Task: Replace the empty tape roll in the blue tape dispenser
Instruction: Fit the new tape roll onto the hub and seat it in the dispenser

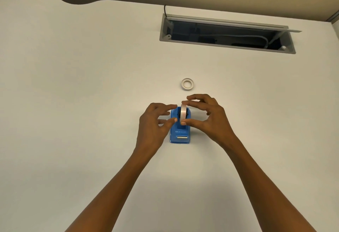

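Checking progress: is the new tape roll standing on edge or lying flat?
On edge. The tape roll stands upright in the blue dispenser, pinched by the right hand.

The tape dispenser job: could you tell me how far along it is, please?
Done: the empty core lies on the desk. In hand: the right hand holds the new roll in the blue dispenser, left hand beside. Left: seating it and threading tape forward.
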A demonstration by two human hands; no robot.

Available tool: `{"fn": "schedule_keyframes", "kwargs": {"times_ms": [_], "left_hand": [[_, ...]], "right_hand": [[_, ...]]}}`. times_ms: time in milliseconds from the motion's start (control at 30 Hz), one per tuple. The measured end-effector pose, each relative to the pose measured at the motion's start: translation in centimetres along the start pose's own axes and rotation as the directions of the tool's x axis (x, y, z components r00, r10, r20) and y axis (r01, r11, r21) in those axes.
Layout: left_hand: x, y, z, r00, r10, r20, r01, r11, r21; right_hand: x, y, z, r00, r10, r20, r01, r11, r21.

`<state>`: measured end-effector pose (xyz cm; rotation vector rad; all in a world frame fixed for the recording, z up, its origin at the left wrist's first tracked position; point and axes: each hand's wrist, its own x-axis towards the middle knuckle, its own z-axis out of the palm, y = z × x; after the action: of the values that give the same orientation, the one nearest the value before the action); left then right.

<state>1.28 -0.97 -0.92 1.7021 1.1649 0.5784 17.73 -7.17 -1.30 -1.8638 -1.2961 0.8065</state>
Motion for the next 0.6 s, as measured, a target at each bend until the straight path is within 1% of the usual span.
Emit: {"fn": "schedule_keyframes", "kwargs": {"times_ms": [100,433,600], "left_hand": [[0.4,-0.2,0.4,0.999,-0.037,0.002,0.037,0.999,-0.012],[0.6,-0.9,1.0,1.0,-0.025,0.004,0.025,1.0,-0.016],[0.5,-1.0,1.1,0.999,-0.049,-0.004,0.048,0.995,-0.086]], "right_hand": [[0.4,0.3,0.3,1.0,-0.008,0.026,0.008,1.0,0.005],[0.3,1.6,0.9,0.996,0.012,0.088,-0.014,1.0,0.02],[0.4,1.6,0.8,0.997,0.0,0.083,-0.005,0.998,0.059]]}}
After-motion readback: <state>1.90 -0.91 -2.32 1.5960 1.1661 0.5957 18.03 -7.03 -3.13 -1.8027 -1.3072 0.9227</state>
